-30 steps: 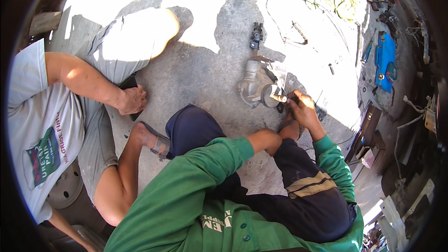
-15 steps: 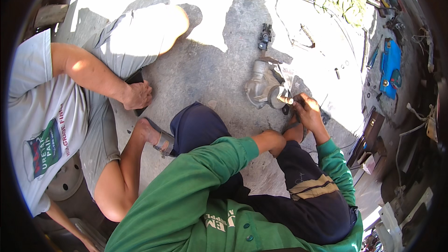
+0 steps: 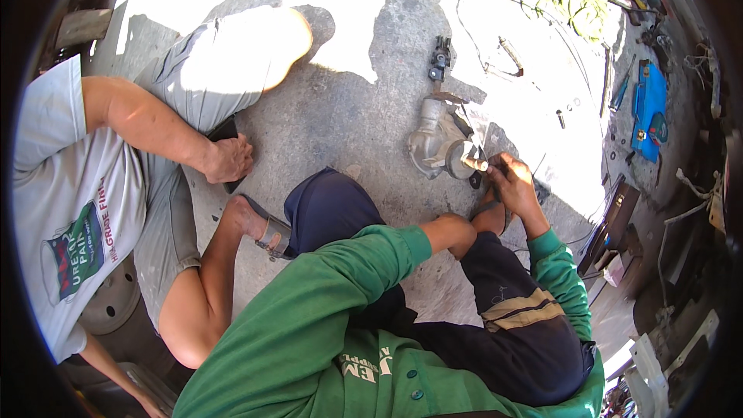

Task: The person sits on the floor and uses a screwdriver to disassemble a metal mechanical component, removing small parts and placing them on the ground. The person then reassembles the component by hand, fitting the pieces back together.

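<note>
A grey cast-metal housing [image 3: 425, 142] with a round end stands on the concrete floor in front of me. A short tan stub [image 3: 474, 162] sticks out of its round end, towards my right hand. My right hand [image 3: 514, 184] is beside that stub, thumb and fingers pinched together; what lies between them is too small to name. A thin dark rod [image 3: 484, 139] slants down towards these fingertips. My left hand [image 3: 453, 234] is bent over by my right knee, its fingers hidden. Beyond the housing lies a small black metal fitting [image 3: 439, 59].
Another person sits at the left, a hand [image 3: 230, 159] on a dark phone-like object [image 3: 224, 130]. A blue case [image 3: 648, 112] lies at the right. Cables, a yellow-green cloth [image 3: 582, 11] and tools are scattered at the far right. A small cylinder [image 3: 560, 119] stands nearer.
My right hand has shifted very slightly to the right, still pinched by the stub. The other person's upper body has sunk a little. The housing has stayed in place.
</note>
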Demonstrator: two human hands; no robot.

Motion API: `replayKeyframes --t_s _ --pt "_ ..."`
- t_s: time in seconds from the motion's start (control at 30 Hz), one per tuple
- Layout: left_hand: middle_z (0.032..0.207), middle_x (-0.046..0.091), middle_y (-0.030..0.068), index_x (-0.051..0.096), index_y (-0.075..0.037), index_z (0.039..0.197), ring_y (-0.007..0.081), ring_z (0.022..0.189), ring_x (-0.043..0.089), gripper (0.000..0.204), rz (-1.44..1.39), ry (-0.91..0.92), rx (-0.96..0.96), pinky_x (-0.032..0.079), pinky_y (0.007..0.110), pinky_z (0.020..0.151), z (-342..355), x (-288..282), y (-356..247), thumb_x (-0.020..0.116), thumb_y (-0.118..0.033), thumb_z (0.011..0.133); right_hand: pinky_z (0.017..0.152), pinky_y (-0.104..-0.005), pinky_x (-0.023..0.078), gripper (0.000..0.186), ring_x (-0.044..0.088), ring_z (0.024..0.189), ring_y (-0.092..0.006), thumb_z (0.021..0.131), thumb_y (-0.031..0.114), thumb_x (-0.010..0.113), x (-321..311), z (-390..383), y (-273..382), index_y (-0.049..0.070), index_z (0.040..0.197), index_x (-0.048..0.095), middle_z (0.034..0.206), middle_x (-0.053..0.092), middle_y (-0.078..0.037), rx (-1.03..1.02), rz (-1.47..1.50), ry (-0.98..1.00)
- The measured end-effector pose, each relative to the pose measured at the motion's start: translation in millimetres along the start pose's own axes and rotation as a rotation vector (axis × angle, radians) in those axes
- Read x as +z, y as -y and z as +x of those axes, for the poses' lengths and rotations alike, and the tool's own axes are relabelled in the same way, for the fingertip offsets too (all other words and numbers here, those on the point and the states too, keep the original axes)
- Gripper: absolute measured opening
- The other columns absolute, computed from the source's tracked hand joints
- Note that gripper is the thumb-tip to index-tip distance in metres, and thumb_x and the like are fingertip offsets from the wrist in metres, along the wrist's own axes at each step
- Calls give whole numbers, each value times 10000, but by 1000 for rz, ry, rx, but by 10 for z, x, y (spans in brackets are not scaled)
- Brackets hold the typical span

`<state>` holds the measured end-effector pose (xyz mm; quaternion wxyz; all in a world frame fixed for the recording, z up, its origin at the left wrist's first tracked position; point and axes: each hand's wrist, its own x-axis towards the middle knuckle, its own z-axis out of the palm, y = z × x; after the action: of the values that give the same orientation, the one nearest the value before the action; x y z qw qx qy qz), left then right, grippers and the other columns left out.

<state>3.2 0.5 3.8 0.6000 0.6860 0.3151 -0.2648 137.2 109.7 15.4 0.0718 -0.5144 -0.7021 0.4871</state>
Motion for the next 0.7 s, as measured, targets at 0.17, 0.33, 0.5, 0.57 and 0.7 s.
replayKeyframes --t_s 0.17,0.33,0.5,0.57,0.7 --pt "1007 778 148 797 -78 989 337 970 748 275 9 -2 -62 578 453 829 -18 -21 -24 784 -277 800 662 -382 542 126 671 702 -254 937 20 663 -88 -68 129 -18 1055 639 821 680 -148 60 97 38" --pt "1028 778 144 798 -68 985 327 980 751 262 19 1 -74 581 459 831 62 38 -20 774 -255 802 637 -298 560 168 662 693 -132 993 -4 604 -557 -311 579 -6 1161 622 828 665 -61 148 335 134" --pt "1036 778 146 800 -68 993 331 993 752 242 44 13 -20 586 461 832 32 4 -43 761 -217 806 627 -325 584 215 703 662 -255 942 12 556 -930 -399 875 -85 1049 715 828 692 -169 130 796 299" --pt "1041 778 149 801 -69 996 333 996 752 237 40 -10 5 588 461 831 84 52 -23 757 -208 809 593 -345 601 325 695 633 -317 899 106 517 -924 -456 1033 -115 1038 710 825 680 -230 16 956 296" --pt "1091 776 128 802 -98 1040 315 1038 744 265 59 -6 25 582 456 859 19 14 -28 762 -256 832 507 -294 587 317 658 578 -195 875 -43 638 -822 -369 1001 -98 1186 606 828 607 -142 -301 977 222"
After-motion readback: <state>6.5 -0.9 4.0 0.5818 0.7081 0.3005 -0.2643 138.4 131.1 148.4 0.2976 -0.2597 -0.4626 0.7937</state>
